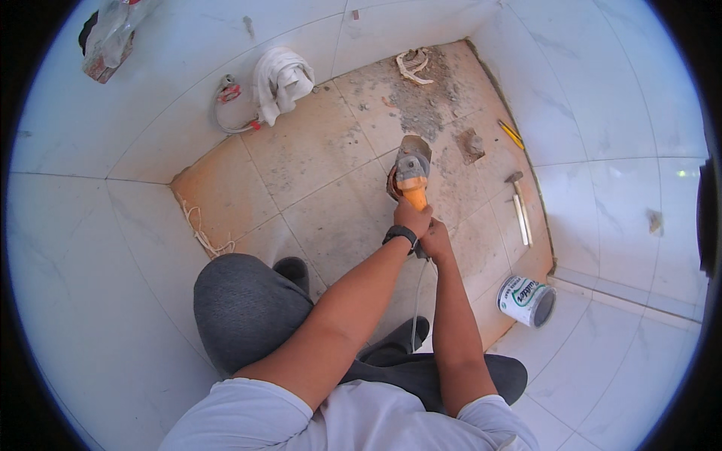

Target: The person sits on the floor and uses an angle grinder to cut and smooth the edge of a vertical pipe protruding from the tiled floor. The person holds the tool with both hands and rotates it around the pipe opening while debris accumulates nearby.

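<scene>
My left hand point(411, 217), with a dark watch on its wrist, is closed around the orange body of an angle grinder point(413, 183). My right hand point(435, 240) grips the same tool farther back, nearer my body. The grinder's grey head and guard point away from me, low over the beige floor tiles point(323, 197). Its disc is mostly hidden by the head and guard, so I cannot tell whether it touches the floor. A pale cord point(418, 301) runs back from the tool between my feet. Just beyond the grinder is a broken patch point(470, 146) in the tiles.
Grey rubble point(421, 113) and an off-white strap-like loop point(412, 69) lie at the far corner. Along the right wall are a yellow utility knife point(511, 134), a hammer point(520, 199) and a white bucket point(519, 299). A white cloth point(282, 81) hangs at the far-left wall beside a hose point(226, 120).
</scene>
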Demonstrator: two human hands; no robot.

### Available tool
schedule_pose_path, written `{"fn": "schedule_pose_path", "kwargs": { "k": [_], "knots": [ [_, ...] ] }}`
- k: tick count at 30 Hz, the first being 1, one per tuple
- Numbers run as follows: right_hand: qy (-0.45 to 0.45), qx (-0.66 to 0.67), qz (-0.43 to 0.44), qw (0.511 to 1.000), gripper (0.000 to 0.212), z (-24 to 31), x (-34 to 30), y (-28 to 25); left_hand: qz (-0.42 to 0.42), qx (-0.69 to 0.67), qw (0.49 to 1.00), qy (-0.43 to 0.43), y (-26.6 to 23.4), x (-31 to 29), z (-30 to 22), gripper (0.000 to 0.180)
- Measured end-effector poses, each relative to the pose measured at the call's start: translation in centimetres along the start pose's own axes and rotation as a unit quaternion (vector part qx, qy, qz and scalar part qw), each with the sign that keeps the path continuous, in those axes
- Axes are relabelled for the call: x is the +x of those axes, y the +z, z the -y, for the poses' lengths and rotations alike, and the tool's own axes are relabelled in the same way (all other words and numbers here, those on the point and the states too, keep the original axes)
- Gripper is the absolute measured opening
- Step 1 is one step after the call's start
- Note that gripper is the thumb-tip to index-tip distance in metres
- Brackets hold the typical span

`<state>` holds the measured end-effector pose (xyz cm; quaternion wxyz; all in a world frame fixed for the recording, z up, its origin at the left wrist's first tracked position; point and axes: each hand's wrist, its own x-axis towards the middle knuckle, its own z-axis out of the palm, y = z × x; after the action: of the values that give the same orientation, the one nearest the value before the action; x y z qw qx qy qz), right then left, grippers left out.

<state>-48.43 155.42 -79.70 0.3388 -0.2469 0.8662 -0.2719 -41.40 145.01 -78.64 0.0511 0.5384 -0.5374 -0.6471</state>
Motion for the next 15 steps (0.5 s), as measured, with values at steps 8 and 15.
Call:
{"fn": "schedule_pose_path", "kwargs": {
  "k": [8, 15],
  "knots": [
    [0.026, -0.027, -0.004, 0.999, 0.046, 0.42, 0.09, -0.02, -0.010, -0.008, 1.000, 0.013, -0.02, 0.38, 0.25, 0.074],
    [0.010, -0.028, -0.004, 1.000, 0.043, 0.66, -0.07, -0.12, -0.002, -0.017, 1.000, 0.012, 0.44, 0.76, 0.92, 0.073]
  ]
}}
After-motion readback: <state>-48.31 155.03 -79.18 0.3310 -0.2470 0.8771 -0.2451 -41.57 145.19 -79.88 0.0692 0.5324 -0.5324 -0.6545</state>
